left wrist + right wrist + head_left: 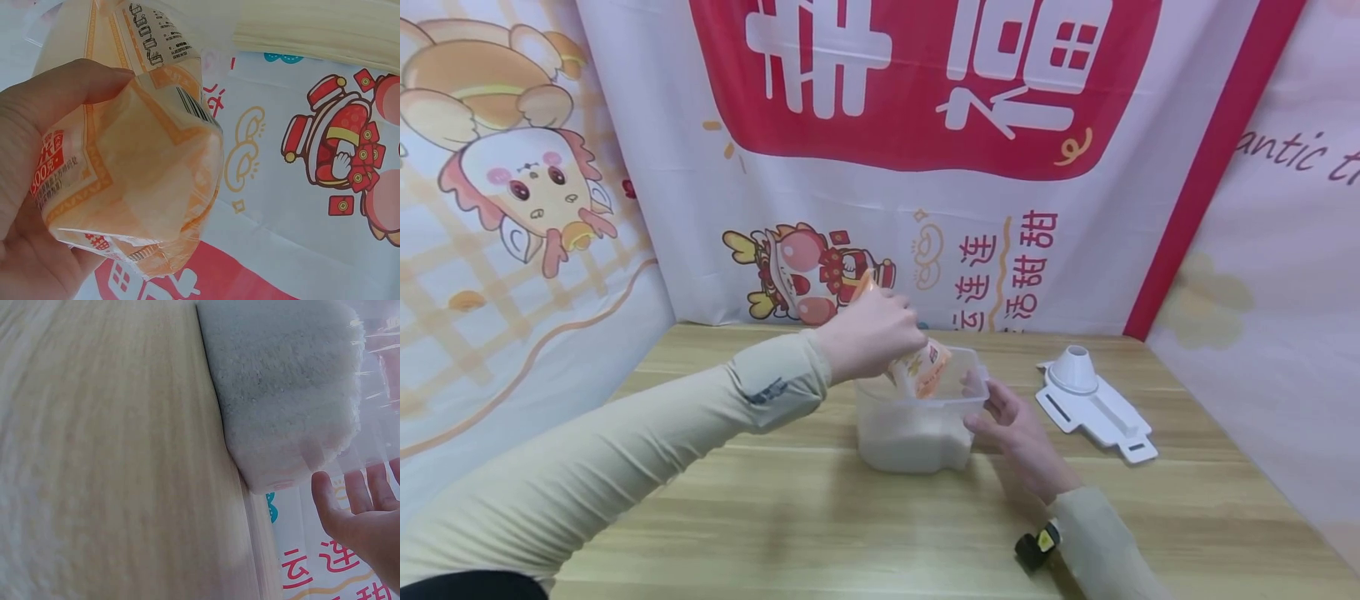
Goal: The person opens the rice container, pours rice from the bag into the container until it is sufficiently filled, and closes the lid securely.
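Note:
My left hand grips an orange-and-white printed plastic bag, its thumb pressed across the crumpled film. The bag's lower end tilts down into the mouth of a clear plastic container. White rice-like grains fill the container's lower part. At the container's right end, my right hand holds the wall, thumb in front and fingers farther back. In the right wrist view, the fingertips touch the clear side above the grain level. The bag's opening is hidden in the left wrist view.
A white plastic lid with a cone-shaped piece standing on it lies to the right of the container. The wooden table ends at a printed cloth backdrop, with more cloth at both sides.

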`<action>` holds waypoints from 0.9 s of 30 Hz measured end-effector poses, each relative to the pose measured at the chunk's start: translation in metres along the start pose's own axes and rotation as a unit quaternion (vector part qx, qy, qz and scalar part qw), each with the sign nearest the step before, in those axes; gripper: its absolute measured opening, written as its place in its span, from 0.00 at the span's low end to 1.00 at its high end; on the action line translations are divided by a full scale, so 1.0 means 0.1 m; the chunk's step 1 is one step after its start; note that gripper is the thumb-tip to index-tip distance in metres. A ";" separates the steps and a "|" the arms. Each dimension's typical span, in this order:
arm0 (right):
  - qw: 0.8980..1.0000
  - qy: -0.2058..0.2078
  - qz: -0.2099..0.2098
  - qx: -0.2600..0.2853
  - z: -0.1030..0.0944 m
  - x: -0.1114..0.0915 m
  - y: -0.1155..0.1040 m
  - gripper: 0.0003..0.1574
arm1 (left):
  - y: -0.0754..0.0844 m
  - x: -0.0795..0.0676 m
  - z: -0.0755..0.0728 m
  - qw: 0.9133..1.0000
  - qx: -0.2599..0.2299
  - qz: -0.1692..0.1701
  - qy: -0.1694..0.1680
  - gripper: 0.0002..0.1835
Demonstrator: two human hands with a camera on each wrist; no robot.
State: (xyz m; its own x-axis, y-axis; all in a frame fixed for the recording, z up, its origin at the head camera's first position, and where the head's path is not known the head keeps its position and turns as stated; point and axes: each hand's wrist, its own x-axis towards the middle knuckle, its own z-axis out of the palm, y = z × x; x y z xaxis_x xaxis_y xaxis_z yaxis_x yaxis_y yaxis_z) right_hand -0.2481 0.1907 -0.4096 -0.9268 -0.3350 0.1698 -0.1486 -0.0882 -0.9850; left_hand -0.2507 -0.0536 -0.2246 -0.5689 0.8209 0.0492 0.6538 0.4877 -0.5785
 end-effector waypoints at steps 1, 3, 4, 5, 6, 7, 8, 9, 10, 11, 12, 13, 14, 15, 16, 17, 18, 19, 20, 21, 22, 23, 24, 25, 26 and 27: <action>1.000 -0.001 -0.003 0.000 0.00 0.00 0.00 0.47 | 0.00 0.00 -0.01 1.000 0.001 0.002 0.001 0.22; 1.000 -0.003 -0.006 0.001 0.00 0.00 0.00 0.48 | 0.00 -0.01 -0.03 1.000 0.000 0.002 0.002 0.22; 1.000 -0.003 -0.006 0.001 0.00 0.01 0.00 0.48 | 0.00 -0.01 -0.04 1.000 0.000 0.002 0.003 0.22; 1.000 -0.002 -0.007 0.001 0.00 0.01 0.00 0.48 | 0.00 -0.01 -0.04 1.000 -0.001 0.002 0.005 0.21; 1.000 -0.002 -0.005 0.002 0.00 0.01 0.00 0.48 | -0.01 -0.01 -0.05 1.000 -0.002 0.002 0.006 0.21; 1.000 0.000 -0.004 0.002 0.00 0.01 0.00 0.48 | -0.01 -0.01 -0.05 1.000 -0.002 0.001 0.009 0.20; 1.000 0.001 -0.002 0.002 0.00 0.00 0.00 0.49 | -0.01 -0.01 -0.06 1.000 -0.002 0.001 0.012 0.20; 1.000 0.003 0.000 0.001 0.00 0.00 0.00 0.49 | -0.01 -0.01 -0.06 1.000 -0.002 0.000 0.015 0.19; 1.000 0.004 0.001 0.001 0.00 0.00 0.00 0.49 | -0.01 -0.01 -0.06 1.000 -0.001 0.000 0.019 0.18; 1.000 0.005 0.003 0.000 0.00 0.00 0.00 0.49 | -0.02 -0.01 -0.06 1.000 0.000 -0.001 0.023 0.18; 1.000 0.006 0.005 -0.001 0.00 0.00 0.00 0.49 | -0.02 -0.01 -0.07 1.000 0.000 -0.002 0.025 0.18; 1.000 0.007 0.006 -0.002 0.00 0.00 0.00 0.49 | -0.02 -0.01 -0.07 1.000 0.000 -0.003 0.028 0.17; 1.000 0.007 0.006 -0.002 0.00 0.00 0.00 0.50 | -0.02 -0.01 -0.07 1.000 0.000 -0.004 0.029 0.17; 1.000 0.008 0.007 -0.003 0.00 0.00 0.00 0.50 | -0.02 0.00 -0.07 1.000 0.000 -0.005 0.031 0.17; 1.000 0.008 0.006 -0.002 0.00 0.00 0.00 0.50 | -0.02 0.00 -0.07 0.999 -0.001 -0.006 0.032 0.17; 1.000 0.008 0.006 -0.002 0.00 0.00 0.00 0.50 | -0.02 0.00 -0.06 0.999 -0.002 -0.007 0.032 0.17; 1.000 0.008 0.006 -0.001 0.00 0.00 0.00 0.49 | -0.02 0.00 -0.06 0.999 -0.003 -0.007 0.032 0.17; 1.000 0.007 0.005 0.001 0.00 0.00 0.00 0.49 | -0.02 0.00 -0.06 0.999 -0.005 -0.007 0.032 0.17; 1.000 0.008 0.005 0.002 0.00 0.00 0.00 0.49 | -0.02 0.00 -0.06 0.999 -0.007 -0.008 0.032 0.16; 1.000 0.008 0.006 0.003 0.00 0.00 0.00 0.49 | -0.02 0.00 -0.05 0.999 -0.009 -0.008 0.031 0.16; 1.000 0.008 0.007 0.003 0.00 0.00 0.00 0.49 | -0.02 0.00 -0.05 0.999 -0.011 -0.007 0.030 0.15; 1.000 0.009 0.009 0.002 0.00 0.00 0.00 0.49 | -0.02 -0.01 -0.04 0.999 -0.013 -0.007 0.029 0.15; 1.000 0.010 0.011 -0.001 0.00 0.00 0.00 0.49 | -0.02 -0.01 -0.04 0.999 -0.015 -0.007 0.028 0.15; 1.000 0.010 0.012 -0.002 0.00 0.00 0.00 0.49 | -0.02 -0.01 -0.03 0.999 -0.017 -0.007 0.028 0.15; 1.000 0.010 0.013 -0.003 0.00 0.00 0.00 0.49 | -0.01 -0.01 -0.02 0.999 -0.018 -0.007 0.027 0.15; 1.000 0.011 0.014 -0.004 0.00 0.00 -0.01 0.49 | -0.01 -0.02 -0.02 0.999 -0.018 -0.007 0.026 0.15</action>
State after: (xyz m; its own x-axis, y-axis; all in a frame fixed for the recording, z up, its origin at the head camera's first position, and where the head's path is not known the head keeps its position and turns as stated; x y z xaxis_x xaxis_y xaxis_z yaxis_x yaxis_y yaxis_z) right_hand -0.2479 0.1911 -0.4091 -0.9377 -0.3173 0.1419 -0.1254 -0.0718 -0.9895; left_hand -0.2499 -0.0549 -0.2224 -0.5517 0.8280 0.1004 0.6638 0.5088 -0.5482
